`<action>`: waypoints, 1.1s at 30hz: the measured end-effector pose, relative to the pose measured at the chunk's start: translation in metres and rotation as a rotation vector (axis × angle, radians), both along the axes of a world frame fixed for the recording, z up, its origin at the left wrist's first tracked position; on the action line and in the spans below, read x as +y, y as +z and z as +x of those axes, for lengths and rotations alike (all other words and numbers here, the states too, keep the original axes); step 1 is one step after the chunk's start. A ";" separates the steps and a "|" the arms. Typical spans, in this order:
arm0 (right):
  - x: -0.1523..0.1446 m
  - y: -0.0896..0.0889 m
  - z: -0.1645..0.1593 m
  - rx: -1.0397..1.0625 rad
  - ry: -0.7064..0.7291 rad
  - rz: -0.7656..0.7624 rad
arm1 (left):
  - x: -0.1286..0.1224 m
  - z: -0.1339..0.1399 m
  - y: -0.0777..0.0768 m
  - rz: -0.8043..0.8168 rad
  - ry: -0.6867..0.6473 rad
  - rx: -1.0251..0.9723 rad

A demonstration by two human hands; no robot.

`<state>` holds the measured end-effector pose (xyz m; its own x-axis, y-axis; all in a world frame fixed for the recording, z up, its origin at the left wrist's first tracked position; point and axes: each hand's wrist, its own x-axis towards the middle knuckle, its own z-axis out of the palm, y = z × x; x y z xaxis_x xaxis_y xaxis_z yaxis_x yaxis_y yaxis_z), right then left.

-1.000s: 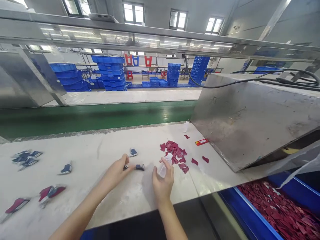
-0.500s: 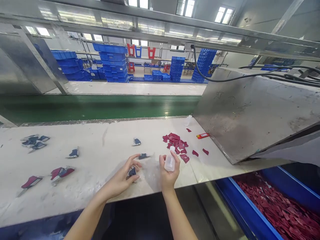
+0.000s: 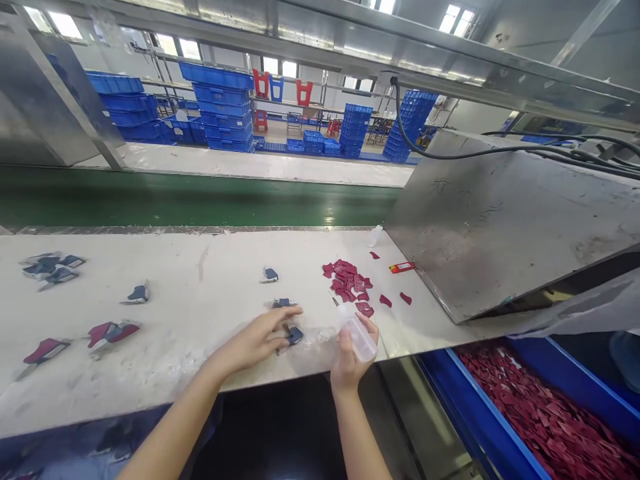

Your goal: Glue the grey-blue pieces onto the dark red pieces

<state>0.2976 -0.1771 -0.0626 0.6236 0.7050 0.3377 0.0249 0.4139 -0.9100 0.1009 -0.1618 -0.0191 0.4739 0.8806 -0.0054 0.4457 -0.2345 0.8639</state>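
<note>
My left hand (image 3: 255,343) rests low over the table, its thumb and fingers curled against a small dark blue piece with a pale edge (image 3: 295,335). In my right hand (image 3: 347,363) is a translucent squeeze bottle (image 3: 361,340), tilted with its cap and thin dark tip toward the upper left. Just beyond my left fingers lies another dark blue piece (image 3: 284,303), and a third blue piece (image 3: 271,274) sits farther back. A heap of dark red pieces (image 3: 347,280) lies beyond the bottle.
More blue pieces (image 3: 53,267) and joined red pieces (image 3: 111,333) lie on the left of the white table (image 3: 200,313). A slanted metal panel (image 3: 480,220) stands at right, near a red-yellow packet (image 3: 401,267). Below it, a blue bin (image 3: 495,417) holds many red pieces.
My left hand and the blue piece have shifted right. The bottle, upright before, now tips with its cap toward the upper left, and my right hand has moved slightly right and down.
</note>
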 end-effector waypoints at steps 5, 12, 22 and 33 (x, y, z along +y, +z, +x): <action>-0.006 -0.003 0.007 -0.147 0.070 -0.019 | -0.038 0.014 -0.030 0.346 0.397 0.152; -0.017 -0.006 0.003 -0.490 0.177 0.168 | -0.043 0.022 -0.044 0.375 0.504 0.103; -0.014 -0.004 0.001 -0.619 0.157 0.138 | -0.044 0.021 -0.044 0.322 0.446 0.182; -0.013 -0.003 0.001 -0.655 0.146 0.116 | -0.041 0.022 -0.041 0.326 0.457 0.173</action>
<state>0.2990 -0.1904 -0.0660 0.1658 0.7029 0.6917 0.4916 0.5492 -0.6758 0.1225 -0.2033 -0.0605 0.0620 0.9645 0.2565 0.6925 -0.2267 0.6849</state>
